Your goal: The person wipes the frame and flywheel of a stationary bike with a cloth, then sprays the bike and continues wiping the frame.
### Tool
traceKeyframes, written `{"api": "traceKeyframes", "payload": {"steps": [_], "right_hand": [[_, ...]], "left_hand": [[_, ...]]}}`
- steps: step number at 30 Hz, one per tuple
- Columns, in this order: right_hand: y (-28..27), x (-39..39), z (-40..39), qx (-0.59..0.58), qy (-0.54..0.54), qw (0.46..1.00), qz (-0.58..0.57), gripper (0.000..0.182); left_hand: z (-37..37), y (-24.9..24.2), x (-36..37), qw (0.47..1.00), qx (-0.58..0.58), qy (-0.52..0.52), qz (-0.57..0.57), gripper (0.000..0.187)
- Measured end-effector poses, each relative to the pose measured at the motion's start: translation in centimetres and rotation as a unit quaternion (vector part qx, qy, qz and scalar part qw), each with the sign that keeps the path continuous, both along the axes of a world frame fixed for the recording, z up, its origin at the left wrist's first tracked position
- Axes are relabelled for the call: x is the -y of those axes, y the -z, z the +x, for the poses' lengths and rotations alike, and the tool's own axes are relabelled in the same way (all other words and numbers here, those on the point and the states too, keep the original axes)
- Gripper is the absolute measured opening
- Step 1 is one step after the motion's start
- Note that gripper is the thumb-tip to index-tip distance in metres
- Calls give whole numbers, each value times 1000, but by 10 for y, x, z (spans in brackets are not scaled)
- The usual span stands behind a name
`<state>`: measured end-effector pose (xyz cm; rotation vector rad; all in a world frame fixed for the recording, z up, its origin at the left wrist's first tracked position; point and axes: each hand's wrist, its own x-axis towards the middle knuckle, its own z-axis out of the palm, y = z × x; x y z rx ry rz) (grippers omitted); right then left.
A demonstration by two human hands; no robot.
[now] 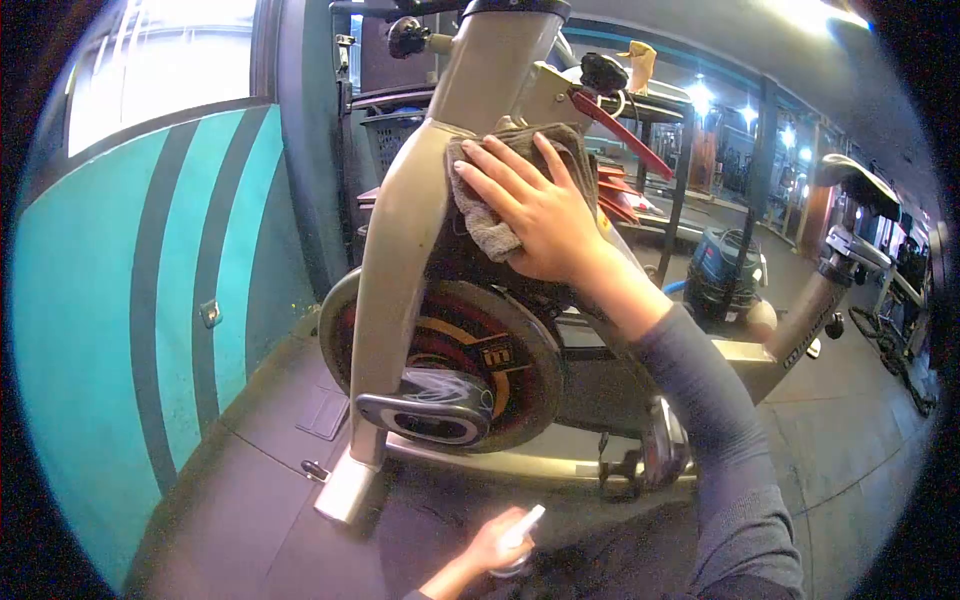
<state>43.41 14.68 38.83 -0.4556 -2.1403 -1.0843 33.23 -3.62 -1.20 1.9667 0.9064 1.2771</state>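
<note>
My right hand (535, 210) lies with fingers spread over a dark grey cloth (487, 228), holding it against the upper frame of an exercise bike (395, 230). Part of the cloth is hidden under the palm. Low in the view, my left hand (497, 543) is closed around a spray bottle (522, 526) with a white top; most of the bottle is out of sight behind the fingers. The bike's flywheel (530, 345) and a pedal (425, 418) are below the cloth.
A turquoise wall panel (95, 300) with dark stripes stands on the left. Behind the bike is a rack (675, 105) bearing several items. A blue canister-like machine (722, 270) sits on the dark floor (250, 510). The bike's saddle (860, 185) rises at the right.
</note>
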Motion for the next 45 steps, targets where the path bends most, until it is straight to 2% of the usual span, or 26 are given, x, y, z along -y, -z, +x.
{"api": "traceKeyframes", "payload": {"steps": [1, 2, 5, 6, 12, 14, 17, 20, 23, 25, 29, 35, 38, 41, 45], "right_hand": [[2, 1, 0, -3, -8, 1000, -8, 94], [6, 5, 1, -1, 20, 999, 28, 85], [17, 2, 10, -8, 14, 999, 44, 71], [22, 2, 17, -5, 16, 997, 71, 57], [84, 16, 88, 39, 106, 988, 104, 41], [107, 11, 111, 45, 106, 984, 135, 39], [100, 13, 107, 6, 90, 988, 128, 38], [70, 5, 69, -60, 73, 988, 124, 40], [30, -7, 18, -78, 11, 986, 147, 43], [13, -13, -3, -98, -30, 985, 135, 44], [20, -10, -2, -96, -33, 989, 107, 44], [70, 13, 66, -26, 36, 996, 75, 41], [100, 11, 105, -3, 37, 993, 108, 39], [100, 18, 110, -7, 25, 997, 73, 38], [70, 6, 75, -37, -21, 998, 37, 37]], "left_hand": [[2, 0, -2, 1000, -6, -2, -4, 29], [2, 1, -3, 1000, -26, 4, -1, 32], [4, 6, -8, 999, -30, 8, -19, 34], [3, 7, -10, 999, -33, 8, -24, 35], [3, 0, -11, 998, -34, -12, -59, 36], [2, 11, -16, 998, -57, -18, -34, 37], [4, 1, -15, 995, -3, 5, -102, 38], [5, 5, -19, 996, -50, -10, -67, 40], [4, 11, -20, 991, -91, -24, -91, 40], [3, 14, -20, 994, -83, -21, -66, 39], [4, 7, -15, 997, -41, -9, -66, 36], [9, 10, -19, 995, -50, -12, -82, 33], [10, 11, -23, 996, -54, 5, -76, 31], [11, 16, -23, 997, -40, -1, -73, 32], [12, 5, -19, 994, -54, -14, -93, 34]]}}
